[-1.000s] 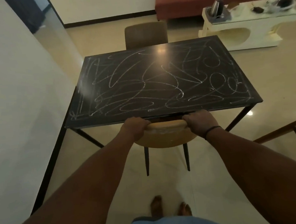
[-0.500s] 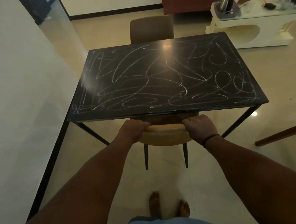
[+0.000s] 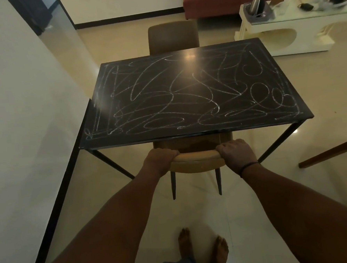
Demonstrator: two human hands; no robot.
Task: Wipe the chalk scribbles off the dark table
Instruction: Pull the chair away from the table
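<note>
Dark rectangular table with glossy top and thin black metal legs (image 3: 188, 89): top surface is covered edge to edge by looping white chalk scribbles (image 3: 167, 103). Table is set on pale glossy tiled floor (image 3: 318, 81).

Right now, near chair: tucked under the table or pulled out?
Partly tucked. The near chair has its seat under the dark table edge; its backrest sticks out.

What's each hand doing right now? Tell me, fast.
Left hand: closed, gripping the top of the tan chair back.
Right hand: closed, gripping the same chair back.
</note>
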